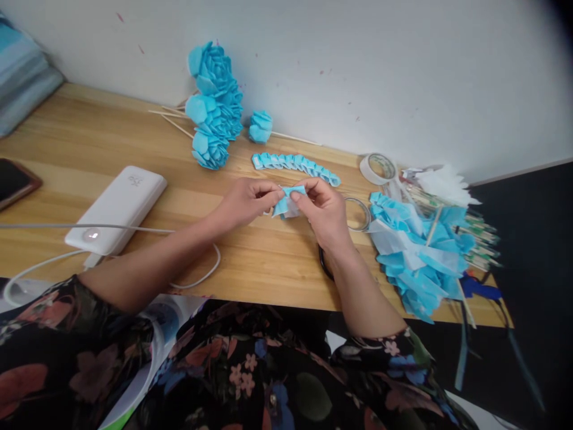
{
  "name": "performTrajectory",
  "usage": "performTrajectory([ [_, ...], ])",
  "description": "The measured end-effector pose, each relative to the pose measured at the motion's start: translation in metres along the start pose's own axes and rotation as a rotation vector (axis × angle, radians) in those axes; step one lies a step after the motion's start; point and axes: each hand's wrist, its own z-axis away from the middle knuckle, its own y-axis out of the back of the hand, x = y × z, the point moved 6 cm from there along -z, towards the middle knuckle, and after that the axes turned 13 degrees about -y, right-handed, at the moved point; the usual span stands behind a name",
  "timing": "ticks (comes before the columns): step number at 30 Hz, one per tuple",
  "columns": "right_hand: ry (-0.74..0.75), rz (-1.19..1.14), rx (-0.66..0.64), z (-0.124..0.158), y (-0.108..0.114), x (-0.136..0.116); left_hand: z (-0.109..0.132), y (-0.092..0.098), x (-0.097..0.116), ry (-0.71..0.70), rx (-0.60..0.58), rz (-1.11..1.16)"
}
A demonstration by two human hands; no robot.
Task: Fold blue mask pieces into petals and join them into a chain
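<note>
Between my two hands is a small blue-and-white piece of crepe paper point(290, 206), held over the middle of the table. My left hand point(248, 202) pinches its left side between thumb and fingers. On the right side, the thumb and fingers of my right hand point(326, 209) grip the paper's upper edge. Just beyond my hands lies a curved row of folded blue paper pieces point(295, 162). Behind that, a single blue paper flower point(260, 126) on a thin stick rests near the wall. Black handles, perhaps of scissors, are partly hidden under my right wrist.
Several blue paper flowers point(215, 107) on sticks are stacked against the wall. At right are a tape roll point(378, 168), a smaller ring of tape point(358, 214) and a heap of blue paper point(421, 251). A white power bank point(119, 206) with cables and a phone point(15, 182) lie left.
</note>
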Motion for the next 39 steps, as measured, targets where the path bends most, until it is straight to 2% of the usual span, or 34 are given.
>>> performTrajectory([
  [5,0.022,0.009,0.023,0.001,0.0,-0.002,0.0,0.0,0.001,0.026,0.007,0.027],
  [11,0.124,0.103,0.091,0.004,0.003,-0.007,0.0,0.003,0.003,0.052,0.038,0.008],
  [17,0.097,-0.001,0.056,0.0,0.008,-0.002,-0.001,0.003,0.002,0.02,0.036,-0.005],
  [22,0.121,0.047,0.096,-0.002,0.011,0.001,0.0,0.003,0.001,0.011,0.034,-0.008],
  [26,0.239,0.125,0.137,0.003,0.01,-0.007,0.0,0.005,-0.001,0.071,0.069,0.013],
  [33,0.535,0.44,0.151,0.017,0.0,-0.025,-0.001,0.005,-0.004,0.154,0.144,0.169],
  [39,0.628,0.5,0.153,0.018,-0.003,-0.027,0.001,0.003,-0.011,0.238,0.23,0.346],
])
